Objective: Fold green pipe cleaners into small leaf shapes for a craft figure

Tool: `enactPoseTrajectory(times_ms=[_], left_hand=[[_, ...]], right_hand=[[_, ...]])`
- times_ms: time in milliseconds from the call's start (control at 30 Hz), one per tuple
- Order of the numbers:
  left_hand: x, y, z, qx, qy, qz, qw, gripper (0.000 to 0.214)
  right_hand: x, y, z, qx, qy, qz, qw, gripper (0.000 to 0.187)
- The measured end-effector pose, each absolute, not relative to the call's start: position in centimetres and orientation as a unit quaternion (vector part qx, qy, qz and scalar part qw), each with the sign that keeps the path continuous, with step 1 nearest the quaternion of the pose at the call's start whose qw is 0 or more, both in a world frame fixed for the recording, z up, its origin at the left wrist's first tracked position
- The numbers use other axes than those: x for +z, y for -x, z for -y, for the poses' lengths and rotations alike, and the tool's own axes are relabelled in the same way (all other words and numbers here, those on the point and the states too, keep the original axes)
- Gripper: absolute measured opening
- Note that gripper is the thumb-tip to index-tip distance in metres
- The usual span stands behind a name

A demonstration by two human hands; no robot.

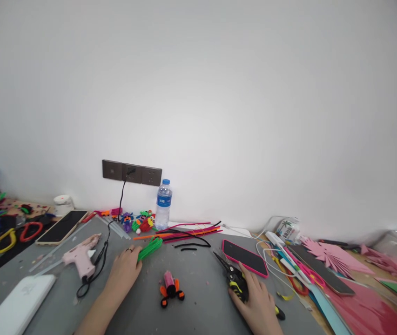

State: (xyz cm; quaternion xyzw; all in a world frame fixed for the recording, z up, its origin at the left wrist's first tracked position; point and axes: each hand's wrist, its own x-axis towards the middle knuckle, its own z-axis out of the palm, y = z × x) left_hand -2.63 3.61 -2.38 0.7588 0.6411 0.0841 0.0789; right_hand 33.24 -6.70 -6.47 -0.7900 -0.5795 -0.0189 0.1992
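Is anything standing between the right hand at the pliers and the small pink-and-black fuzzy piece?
Nothing visible beyond the pliers themselves: between the right hand and the fuzzy piece lies gray tabletop, with no obstacle showing.

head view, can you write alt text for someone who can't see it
A person's left grip touches green pipe cleaners; the right grip holds black-and-yellow pliers on a grey table. Between them sits a small pink, black and orange fuzzy figure. A pink glue gun lies at left.
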Motion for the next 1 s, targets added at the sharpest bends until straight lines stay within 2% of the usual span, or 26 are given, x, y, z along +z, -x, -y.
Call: enactPoseTrajectory(times_ms=[200,333,600,833,1000], left_hand=[[-1.8,2.4,-3.2,0.097,-0.756,-0.642,0.083,0.026],[-1.3,2.5,-3.2,0.189,-0.751,-0.629,0.074,0.023],[-2.2,2.0,-3.1,0.298,-0.771,-0.543,0.147,0.036],[-3.4,1.9,-3.7,0.313,-0.791,-0.508,0.137,0.055],[-2.8,2.4,-3.7,0.283,-0.793,-0.529,0.109,0.030]], right_hand=[[-6.8,-33.4,6.9,-0.019,0.783,0.580,0.224,0.064],[-6.9,-33.6,6.9,-0.022,0.777,0.581,0.242,0.063],[-6.9,-33.5,7.1,-0.042,0.773,0.584,0.245,0.060],[-7.2,-33.4,7.2,-0.061,0.768,0.589,0.244,0.059],[-7.1,-33.4,7.2,-0.053,0.770,0.588,0.243,0.059]])
